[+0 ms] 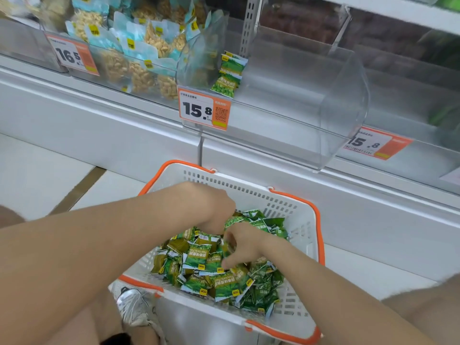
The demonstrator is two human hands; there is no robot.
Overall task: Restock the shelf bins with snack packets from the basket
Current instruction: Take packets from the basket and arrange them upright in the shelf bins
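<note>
A white basket with orange rim [306,230] sits low in front of me, holding several green snack packets [199,260]. My left hand [214,210] reaches down into the far side of the pile, its fingers closed around green packets. My right hand [244,247] is in the middle of the pile, its fingers curled onto packets. Above, a clear shelf bin [311,95] with a 15.8 price tag [204,109] holds only a couple of green packets [229,73] at its left side.
To the left, another clear bin [104,70] with a 16.5 tag is full of pale nut packets [139,46]. Further right, another bin carries a 15.8 tag [373,143]. White shelf ledge [99,100] runs below. My shoe [132,305] stands beside the basket.
</note>
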